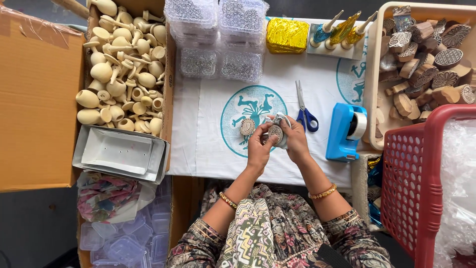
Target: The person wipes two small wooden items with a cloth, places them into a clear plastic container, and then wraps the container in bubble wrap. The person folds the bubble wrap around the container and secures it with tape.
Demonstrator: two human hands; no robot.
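Work over the worktop (208, 144), which is covered by a white cloth printed with teal round emblems, and keep both hands above the central emblem, where any dropped piece lands flat and in sight. To your left stands an open cardboard box (34, 104) whose inner bay is heaped with pale wooden knobs (124, 69); below them sits a shallow grey tray (121, 154), and lower still a stack of small clear plastic boxes (124, 243). To your right, a red plastic basket (421, 188) sits beside a beige crate (377, 74) filled with carved wooden stamps. At the far edge are clear lidded tubs (218, 39) of small metal parts, a gold foil block (287, 35) and three foil-wrapped items on a stand. A blue tape dispenser (345, 131) lies near your right hand, with blue-handled scissors (303, 109) just beside it toward the centre. The round carved stamp (275, 133) is held between both hands, partly wrapped in a small clear film piece (280, 121). Your left hand (259, 146) has its grip closed on the lower edge of the stamp; your right hand (296, 139) has its grip closed on the film and the stamp's far side. In judgement, support the stamp with the left thumb on its face, draw the film taut with the right fingers, and avoid creasing over the carving. A second carved stamp (247, 127) lies on the cloth just left of your hands; keep it apart from the wrapping.
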